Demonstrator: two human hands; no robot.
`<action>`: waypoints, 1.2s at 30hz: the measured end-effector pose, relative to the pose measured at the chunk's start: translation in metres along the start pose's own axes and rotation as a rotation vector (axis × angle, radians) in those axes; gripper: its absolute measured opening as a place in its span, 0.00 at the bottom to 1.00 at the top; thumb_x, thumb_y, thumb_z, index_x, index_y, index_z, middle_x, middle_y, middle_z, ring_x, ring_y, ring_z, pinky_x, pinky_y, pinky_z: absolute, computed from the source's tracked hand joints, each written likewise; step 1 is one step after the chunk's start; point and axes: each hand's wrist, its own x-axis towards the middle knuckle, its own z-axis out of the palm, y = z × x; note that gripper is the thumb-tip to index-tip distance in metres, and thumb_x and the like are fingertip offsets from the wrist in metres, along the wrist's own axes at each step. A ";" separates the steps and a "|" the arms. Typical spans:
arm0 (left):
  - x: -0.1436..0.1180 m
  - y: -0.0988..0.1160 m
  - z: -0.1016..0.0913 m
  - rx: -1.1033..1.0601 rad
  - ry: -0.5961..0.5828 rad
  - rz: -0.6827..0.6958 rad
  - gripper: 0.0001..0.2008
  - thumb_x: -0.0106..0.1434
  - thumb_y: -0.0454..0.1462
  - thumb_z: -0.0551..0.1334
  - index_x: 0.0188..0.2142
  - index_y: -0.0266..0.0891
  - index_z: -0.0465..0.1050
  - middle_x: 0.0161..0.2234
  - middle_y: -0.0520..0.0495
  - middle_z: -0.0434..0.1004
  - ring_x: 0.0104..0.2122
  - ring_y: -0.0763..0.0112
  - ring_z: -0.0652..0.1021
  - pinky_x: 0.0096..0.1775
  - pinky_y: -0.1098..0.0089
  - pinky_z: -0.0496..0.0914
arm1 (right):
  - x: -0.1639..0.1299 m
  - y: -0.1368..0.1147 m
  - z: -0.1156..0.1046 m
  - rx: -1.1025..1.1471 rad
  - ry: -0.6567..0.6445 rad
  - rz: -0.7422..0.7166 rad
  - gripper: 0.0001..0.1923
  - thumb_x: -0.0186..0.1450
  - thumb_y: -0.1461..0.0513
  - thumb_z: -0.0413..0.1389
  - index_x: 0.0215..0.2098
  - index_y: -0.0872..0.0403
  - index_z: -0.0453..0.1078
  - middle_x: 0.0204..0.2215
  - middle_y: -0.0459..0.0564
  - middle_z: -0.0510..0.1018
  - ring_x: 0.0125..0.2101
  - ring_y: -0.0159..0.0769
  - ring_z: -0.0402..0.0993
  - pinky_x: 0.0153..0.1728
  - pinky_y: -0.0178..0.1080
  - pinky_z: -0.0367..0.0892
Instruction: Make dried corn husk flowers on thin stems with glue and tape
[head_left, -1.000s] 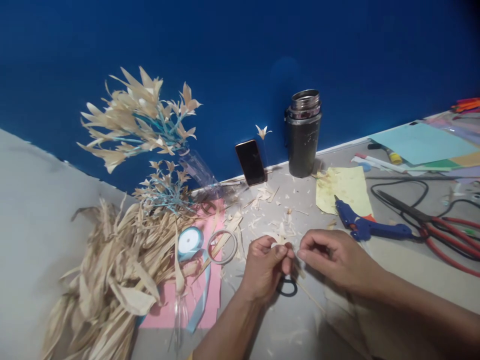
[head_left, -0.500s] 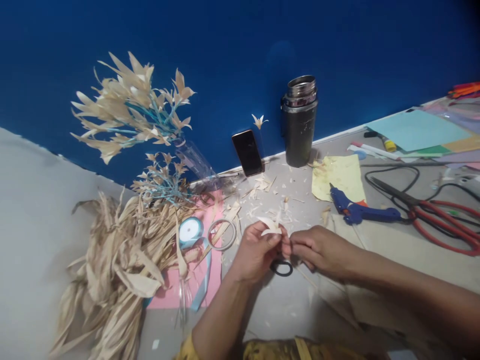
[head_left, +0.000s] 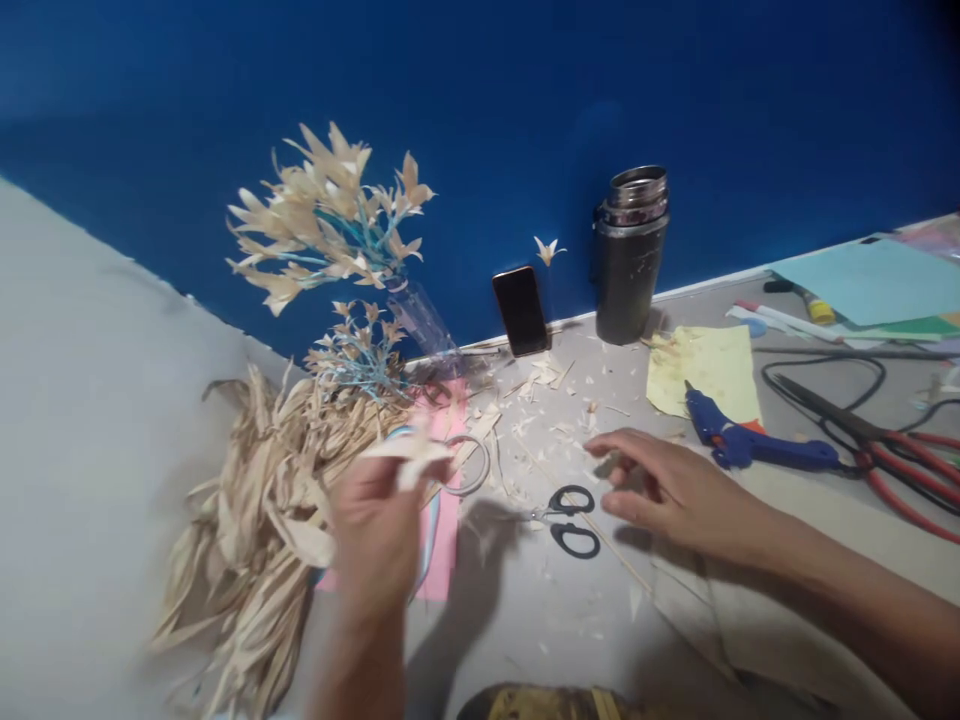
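1. The left hand (head_left: 379, 535) is raised off the table (head_left: 112, 420) and blurred; its fingers are closed round a pale husk piece (head_left: 411, 452) that sticks out above the knuckles; the piece sits in front of the husk pile (head_left: 255, 520) and over the pink paper (head_left: 442, 530); I would judge the pinch firm enough, though the blur hides how many fingers do the work.

2. The right hand (head_left: 660, 490) lies low and flat with fingers spread and slightly curled, holding nothing; its fingertips are just beside the small black-handled scissors (head_left: 570, 518), which rest on the table with the blades pointing left; a thin stick (head_left: 600, 535) runs under the handles.

3. If a trim is meant, the hand would do well to take the scissors by both loops rather than scrape at them; the stick below could roll and drag with them.

4. The husk piece looks dry and brittle; a light grip near its base should keep it from splitting; squeezing the tip would likely crumple it.

5. Working low over the bare patch of table seems wise; scraps (head_left: 540, 385) litter the area near the phone (head_left: 520, 310) and the flask (head_left: 630, 255).

6. The blue glue gun (head_left: 750, 445) with its cord, and the red-handled shears (head_left: 892, 455), lie well apart to the right; an elbow swing could catch the cord.

7. The finished sprays in the bottle (head_left: 420, 315) lean close to the left hand; a wide gesture might knock them.
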 end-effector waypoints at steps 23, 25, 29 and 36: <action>-0.044 -0.053 0.087 -0.329 -0.588 0.061 0.08 0.63 0.30 0.65 0.40 0.40 0.83 0.33 0.47 0.80 0.33 0.70 0.78 0.38 0.71 0.71 | -0.002 -0.011 0.009 0.330 -0.070 0.151 0.15 0.63 0.52 0.59 0.24 0.53 0.74 0.20 0.47 0.78 0.23 0.33 0.69 0.26 0.35 0.61; -0.046 -0.054 0.087 -0.302 -0.532 0.089 0.15 0.61 0.29 0.66 0.46 0.40 0.82 0.40 0.46 0.79 0.33 0.72 0.78 0.37 0.72 0.72 | -0.001 -0.011 0.009 0.370 -0.081 0.204 0.16 0.62 0.51 0.59 0.23 0.53 0.73 0.20 0.47 0.77 0.22 0.33 0.68 0.25 0.35 0.60; -0.048 -0.055 0.088 -0.238 -0.443 0.220 0.14 0.58 0.27 0.68 0.43 0.39 0.81 0.40 0.47 0.78 0.31 0.75 0.77 0.34 0.74 0.71 | 0.000 -0.011 0.009 0.485 -0.113 0.325 0.17 0.60 0.49 0.61 0.25 0.53 0.72 0.21 0.48 0.78 0.20 0.31 0.67 0.23 0.34 0.60; -0.051 -0.052 0.088 -0.249 -0.424 0.195 0.07 0.61 0.28 0.66 0.31 0.40 0.81 0.29 0.49 0.80 0.30 0.72 0.77 0.35 0.73 0.70 | -0.001 -0.011 0.010 0.551 -0.202 0.332 0.17 0.60 0.49 0.63 0.26 0.53 0.73 0.22 0.48 0.79 0.20 0.29 0.67 0.24 0.33 0.62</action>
